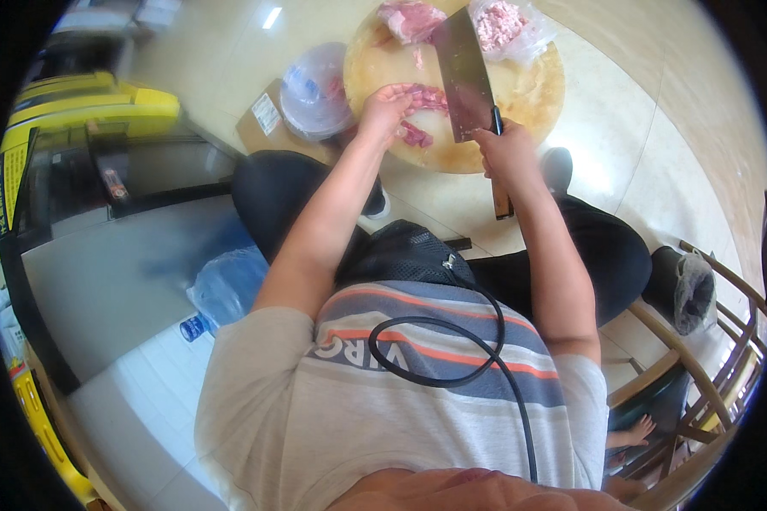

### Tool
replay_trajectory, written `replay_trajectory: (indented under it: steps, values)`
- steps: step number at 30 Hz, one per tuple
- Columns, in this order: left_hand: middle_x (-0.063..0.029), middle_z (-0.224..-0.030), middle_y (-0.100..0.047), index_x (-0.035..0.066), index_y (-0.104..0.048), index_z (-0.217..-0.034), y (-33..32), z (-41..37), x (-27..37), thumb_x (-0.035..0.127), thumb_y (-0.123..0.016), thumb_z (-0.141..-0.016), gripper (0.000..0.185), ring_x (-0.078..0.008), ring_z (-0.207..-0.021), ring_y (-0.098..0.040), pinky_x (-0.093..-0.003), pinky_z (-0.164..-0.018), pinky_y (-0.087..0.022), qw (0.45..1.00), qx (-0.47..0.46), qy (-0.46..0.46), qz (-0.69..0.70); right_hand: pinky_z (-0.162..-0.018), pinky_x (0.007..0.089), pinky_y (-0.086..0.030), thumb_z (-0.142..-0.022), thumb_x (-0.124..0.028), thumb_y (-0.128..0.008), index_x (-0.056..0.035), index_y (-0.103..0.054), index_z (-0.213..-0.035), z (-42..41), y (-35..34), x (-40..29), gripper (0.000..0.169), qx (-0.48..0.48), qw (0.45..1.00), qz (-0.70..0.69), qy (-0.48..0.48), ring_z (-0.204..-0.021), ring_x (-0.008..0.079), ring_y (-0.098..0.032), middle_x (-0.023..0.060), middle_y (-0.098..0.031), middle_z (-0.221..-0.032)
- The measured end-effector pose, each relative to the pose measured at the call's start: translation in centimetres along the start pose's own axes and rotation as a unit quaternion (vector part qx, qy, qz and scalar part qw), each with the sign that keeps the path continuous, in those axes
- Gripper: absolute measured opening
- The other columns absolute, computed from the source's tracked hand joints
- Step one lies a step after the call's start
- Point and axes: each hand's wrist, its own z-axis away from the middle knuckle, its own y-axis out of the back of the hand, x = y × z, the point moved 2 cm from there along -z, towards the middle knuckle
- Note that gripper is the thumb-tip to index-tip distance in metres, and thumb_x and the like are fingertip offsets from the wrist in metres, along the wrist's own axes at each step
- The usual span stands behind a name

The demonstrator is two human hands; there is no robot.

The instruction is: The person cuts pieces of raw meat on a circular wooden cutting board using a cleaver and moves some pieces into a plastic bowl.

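My right hand (510,150) grips the dark handle of a Chinese cleaver (465,76), its broad blade pointing away from me over a round cutting board (530,108). My left hand (387,110) pinches the left end of a strip of raw red meat (429,98) beside the blade. Another small piece of raw meat (417,135) lies on the board just below that hand. At the far side sits a larger chunk of raw meat (412,20). To its right, chopped pale meat (498,24) lies in a clear plastic bag (535,39).
A plastic-lined basin (316,89) stands left of the board, over a cardboard box (255,128). A large blue water bottle (227,284) lies at my left. To my right are a lined bin (693,294) and a wooden chair (652,377), with another person's hand (642,431) at its seat.
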Motion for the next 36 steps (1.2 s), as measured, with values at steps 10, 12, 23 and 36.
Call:
replay_trajectory:
  steps: [10,12,23,36]
  values:
    - [-0.0048,-0.093,-0.065,0.002,-0.06,-0.111,0.8,0.8,4.5,0.006,-0.056,-0.092,0.02,-0.0109,-0.075,-0.057,-0.026,-0.073,-0.049,0.996,-0.055,-0.067,-0.001,-0.045,0.0327,-0.047,-0.077,-0.018,-0.06,0.0042,-0.061,-0.086,-2.4,-1.1,1.8,0.024,-0.005,0.998,0.067,0.008,-0.046,0.0193,-0.057,0.0101,-0.056,-0.057]
    - [-0.0035,-0.092,-0.065,0.003,-0.061,-0.112,-0.1,1.0,5.7,0.006,-0.057,-0.091,0.021,-0.0104,-0.075,-0.057,-0.0252,-0.073,-0.049,0.992,-0.099,-0.074,-0.038,-0.047,0.0335,-0.049,-0.077,-0.019,-0.06,0.0042,-0.062,-0.087,-2.2,-0.7,1.5,0.026,0.007,0.994,0.104,0.027,-0.047,0.0204,-0.059,0.012,-0.059,-0.059]
    - [-0.0112,-0.108,-0.061,0.01,-0.071,-0.1,1.6,0.4,2.6,0.003,-0.071,-0.073,0.028,-0.0262,-0.088,-0.063,-0.032,-0.083,-0.05,0.777,0.055,-0.34,-0.527,-0.06,0.0385,-0.05,-0.079,-0.024,-0.059,0.0001,-0.065,-0.094,-0.3,1.7,-0.9,0.03,0.073,0.987,0.116,0.086,-0.06,0.0301,-0.063,0.0174,-0.063,-0.068]
    - [-0.0112,-0.091,-0.065,0.003,-0.067,-0.086,-0.2,6.9,0.4,0.002,-0.061,-0.076,0.011,-0.0312,-0.088,-0.06,-0.0382,-0.077,-0.049,0.756,0.058,-0.407,-0.509,-0.07,0.0479,-0.049,-0.083,-0.025,-0.057,-0.0028,-0.063,-0.083,3.5,0.7,-1.9,0.023,0.064,0.917,0.354,0.175,-0.075,0.0406,-0.061,0.0222,-0.063,-0.075]
